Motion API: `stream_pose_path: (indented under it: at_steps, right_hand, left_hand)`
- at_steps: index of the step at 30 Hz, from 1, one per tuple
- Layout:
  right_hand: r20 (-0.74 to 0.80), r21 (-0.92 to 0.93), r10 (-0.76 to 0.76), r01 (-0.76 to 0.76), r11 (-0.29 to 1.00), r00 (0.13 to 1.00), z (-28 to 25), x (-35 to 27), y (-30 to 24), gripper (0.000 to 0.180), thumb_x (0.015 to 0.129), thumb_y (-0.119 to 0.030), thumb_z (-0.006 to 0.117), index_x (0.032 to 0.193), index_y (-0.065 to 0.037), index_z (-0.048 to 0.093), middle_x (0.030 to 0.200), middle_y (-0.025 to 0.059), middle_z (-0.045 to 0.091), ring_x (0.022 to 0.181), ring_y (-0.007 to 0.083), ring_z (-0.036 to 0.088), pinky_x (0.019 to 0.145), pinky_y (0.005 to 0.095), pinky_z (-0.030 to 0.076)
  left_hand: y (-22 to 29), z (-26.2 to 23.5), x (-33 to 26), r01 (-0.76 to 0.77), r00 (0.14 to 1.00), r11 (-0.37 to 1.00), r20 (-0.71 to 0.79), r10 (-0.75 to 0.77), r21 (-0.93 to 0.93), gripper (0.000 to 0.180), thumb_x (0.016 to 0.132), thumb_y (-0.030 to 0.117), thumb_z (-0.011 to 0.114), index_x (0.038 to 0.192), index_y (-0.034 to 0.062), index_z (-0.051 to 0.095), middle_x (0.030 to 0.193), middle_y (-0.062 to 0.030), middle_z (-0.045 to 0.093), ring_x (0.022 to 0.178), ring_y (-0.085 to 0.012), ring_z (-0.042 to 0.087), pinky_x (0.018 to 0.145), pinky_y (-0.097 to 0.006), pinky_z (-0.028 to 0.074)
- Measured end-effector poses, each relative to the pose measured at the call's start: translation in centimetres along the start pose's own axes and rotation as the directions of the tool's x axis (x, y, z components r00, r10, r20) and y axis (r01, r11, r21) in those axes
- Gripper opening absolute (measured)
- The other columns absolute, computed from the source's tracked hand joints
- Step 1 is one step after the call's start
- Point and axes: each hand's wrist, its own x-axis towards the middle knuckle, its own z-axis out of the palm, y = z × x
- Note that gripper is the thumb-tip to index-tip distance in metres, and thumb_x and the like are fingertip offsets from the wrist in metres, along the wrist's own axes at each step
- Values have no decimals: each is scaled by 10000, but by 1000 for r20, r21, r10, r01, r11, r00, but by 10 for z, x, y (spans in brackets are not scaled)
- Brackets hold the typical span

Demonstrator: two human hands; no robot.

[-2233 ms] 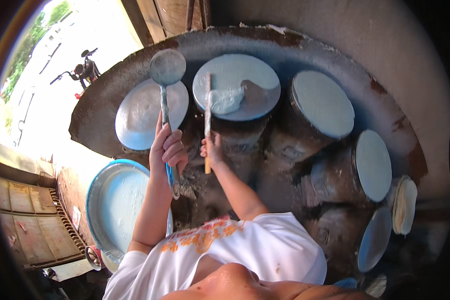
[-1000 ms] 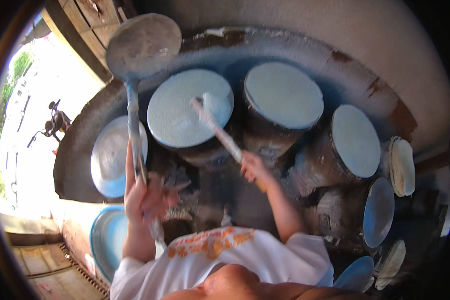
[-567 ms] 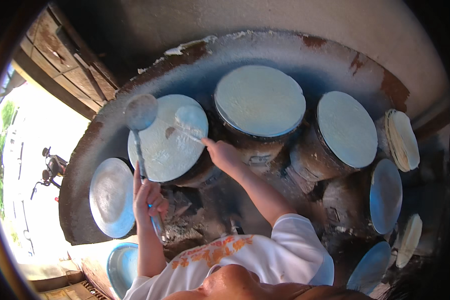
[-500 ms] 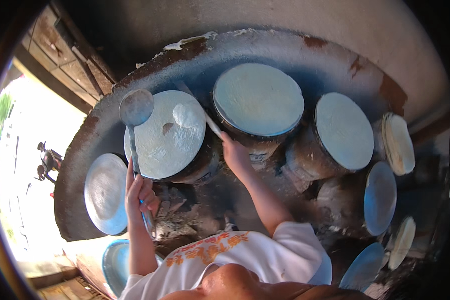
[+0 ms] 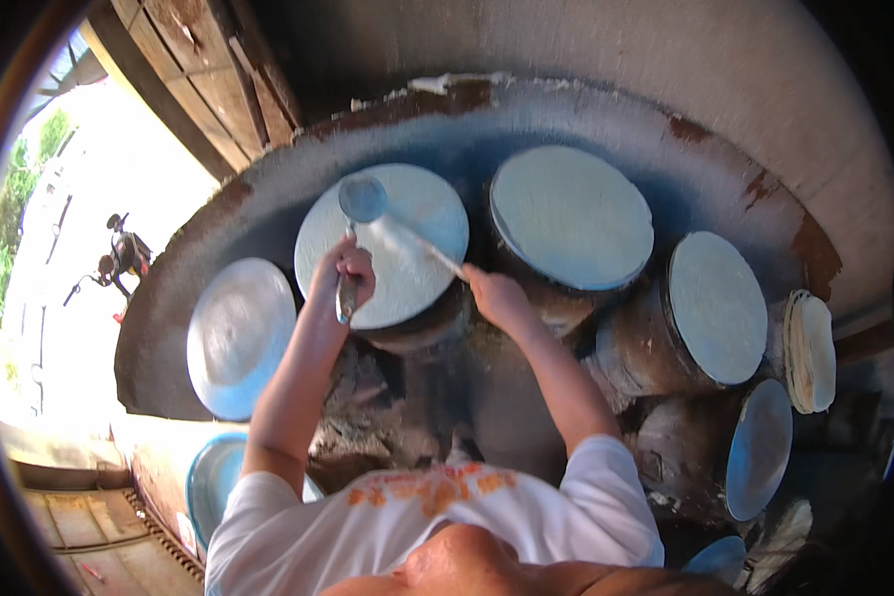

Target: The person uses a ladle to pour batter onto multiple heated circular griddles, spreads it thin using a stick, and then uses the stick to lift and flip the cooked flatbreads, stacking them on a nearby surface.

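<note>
My left hand [image 5: 343, 270] grips the handle of a metal ladle [image 5: 362, 201], whose round bowl hangs over the upper left part of a white cloth-covered steamer pot [image 5: 417, 214]. My right hand [image 5: 494, 295] holds a thin flat stick [image 5: 422, 248] that lies across the same white surface, its tip near the ladle's bowl. Both hands are at the pot's near edge.
More round white steamer tops stand in an arc: one at far centre [image 5: 571, 214], one to the right [image 5: 717, 306], one lower right [image 5: 760, 447]. A round metal lid [image 5: 240, 333] lies left. A stack of thin discs [image 5: 810, 350] sits far right. A basin [image 5: 209, 482] is lower left.
The ladle has come from high above the far-left lid to low over the second pot. My right hand and its stick now lie on that pot. The view has shifted.
</note>
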Motion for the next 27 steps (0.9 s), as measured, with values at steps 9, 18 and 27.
stream_pose_path:
  at_steps: [9, 18, 27]
  right_hand:
    - [221, 534, 493, -527, 661, 842, 68, -88, -61, 280, 937, -167, 469, 1204, -135, 546, 653, 61, 610, 452, 139, 525, 422, 293, 405]
    - [-231, 497, 366, -214, 841, 902, 0, -44, -75, 359, 799, -98, 611, 1156, -70, 614, 1088, 220, 617, 981, 343, 614, 798, 373, 504]
    - [-84, 468, 311, -238, 851, 947, 56, -51, -108, 366, 744, -57, 614, 1110, -53, 636, 1008, 152, 671, 925, 258, 648, 825, 334, 489]
  left_hand:
    - [-47, -62, 21, -295, 935, 934, -143, 325, 200, 195, 918, 75, 488, 746, 121, 407, 547, 39, 323, 431, -64, 353, 387, -202, 388]
    - [-47, -47, -61, 160, 908, 781, 400, 122, -603, 277, 943, 110, 438, 670, 91, 390, 483, 38, 382, 332, -55, 368, 326, -197, 377]
    - [77, -45, -172, 51, 825, 953, 550, 129, -300, 337, 970, 138, 398, 640, 78, 365, 507, 1, 366, 372, -91, 386, 382, -222, 389]
